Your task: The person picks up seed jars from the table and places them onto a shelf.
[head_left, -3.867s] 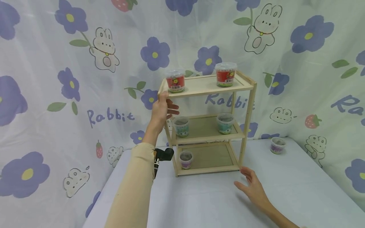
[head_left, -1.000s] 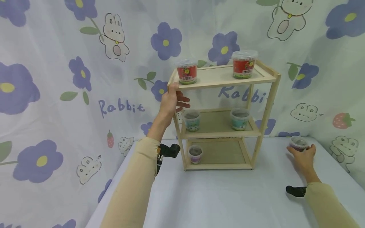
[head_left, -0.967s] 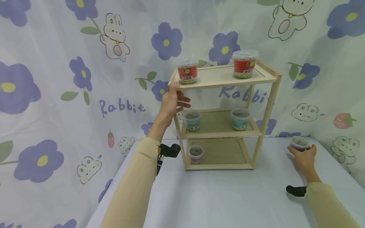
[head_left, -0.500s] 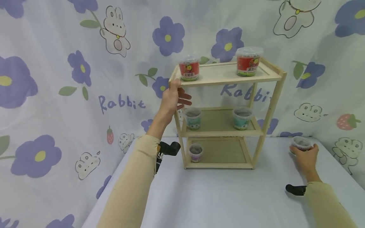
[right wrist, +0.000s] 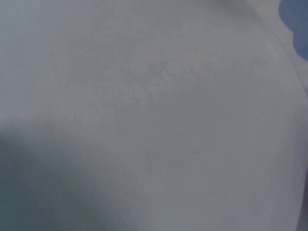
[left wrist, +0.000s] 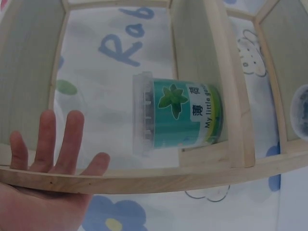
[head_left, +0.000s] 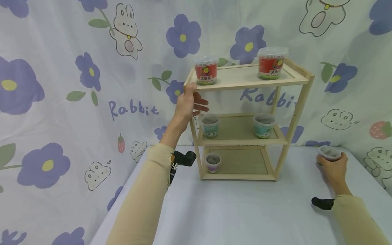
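Observation:
A wooden three-tier shelf (head_left: 239,143) stands on the white table. My left hand (head_left: 185,103) holds its front left post just below the top corner. In the left wrist view, the fingers (left wrist: 70,142) extend past the post's inner side; the thumb is hidden there. My right hand (head_left: 335,168) grips a small clear lidded plastic plant cup (head_left: 329,152) on the table, right of the shelf. That hand covers much of the cup's front. Neither hand nor cup is recognisable in the right wrist view, mostly pale surface with a dark blur.
Two red-labelled plant cups (head_left: 206,71) stand on the top tier. Two teal-labelled cups (head_left: 264,126) stand on the middle tier. One purple-labelled cup (head_left: 212,162) sits at the bottom left. A flowered rabbit-print curtain (head_left: 134,81) hangs behind the table (head_left: 245,211).
My right hand has moved from beside the shelf's front right foot to the plant cup and taken hold of it. My left hand stays at the post; the view has shifted slightly.

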Tool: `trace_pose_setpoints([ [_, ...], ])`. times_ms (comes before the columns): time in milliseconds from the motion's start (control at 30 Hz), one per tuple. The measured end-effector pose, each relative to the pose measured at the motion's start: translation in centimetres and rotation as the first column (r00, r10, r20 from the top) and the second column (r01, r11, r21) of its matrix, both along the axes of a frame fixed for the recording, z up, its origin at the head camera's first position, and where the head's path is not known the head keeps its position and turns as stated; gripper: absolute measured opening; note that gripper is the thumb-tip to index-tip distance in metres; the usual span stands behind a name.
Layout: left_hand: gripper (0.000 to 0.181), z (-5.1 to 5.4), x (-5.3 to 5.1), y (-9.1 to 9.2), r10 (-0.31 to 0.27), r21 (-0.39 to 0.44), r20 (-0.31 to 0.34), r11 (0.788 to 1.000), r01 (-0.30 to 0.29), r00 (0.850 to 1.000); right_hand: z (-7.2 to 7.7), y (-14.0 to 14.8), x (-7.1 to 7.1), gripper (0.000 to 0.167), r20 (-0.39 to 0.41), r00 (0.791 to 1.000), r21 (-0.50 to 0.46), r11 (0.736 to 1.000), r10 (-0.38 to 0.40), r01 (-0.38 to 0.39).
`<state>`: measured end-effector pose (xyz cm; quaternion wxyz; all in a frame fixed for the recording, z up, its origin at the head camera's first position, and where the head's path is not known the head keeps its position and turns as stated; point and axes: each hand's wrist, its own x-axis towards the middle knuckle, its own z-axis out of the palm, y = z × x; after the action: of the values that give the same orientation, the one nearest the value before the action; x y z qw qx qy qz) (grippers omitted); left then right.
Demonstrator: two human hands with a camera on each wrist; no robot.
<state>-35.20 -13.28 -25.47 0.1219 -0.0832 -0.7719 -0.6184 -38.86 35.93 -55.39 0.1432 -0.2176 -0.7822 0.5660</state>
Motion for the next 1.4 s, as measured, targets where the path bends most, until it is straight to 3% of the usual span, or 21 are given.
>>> trace_pose_setpoints([
  [400, 0.050, 0.0, 0.1, 0.1, 0.009, 0.002, -0.003, 1.000, -0.009, 1.000, -0.2, 0.2, -0.1, 0.088, 0.010, 1.000, 0.096, 0.995, 0.023, -0.024],
  [967, 0.049, 0.1, 0.1, 0.0, 0.014, 0.006, 0.005, 1.000, -0.014, 1.000, -0.3, 0.6, 1.9, 0.087, -0.046, 0.993, 0.134, 0.986, 0.110, -0.103],
  [1400, 0.049, 0.2, 0.4, 0.1, 0.012, 0.011, 0.006, 1.000, -0.012, 1.000, -0.1, -0.9, 4.2, 0.089, -0.139, 0.966, 0.152, 0.969, 0.217, -0.196],
])
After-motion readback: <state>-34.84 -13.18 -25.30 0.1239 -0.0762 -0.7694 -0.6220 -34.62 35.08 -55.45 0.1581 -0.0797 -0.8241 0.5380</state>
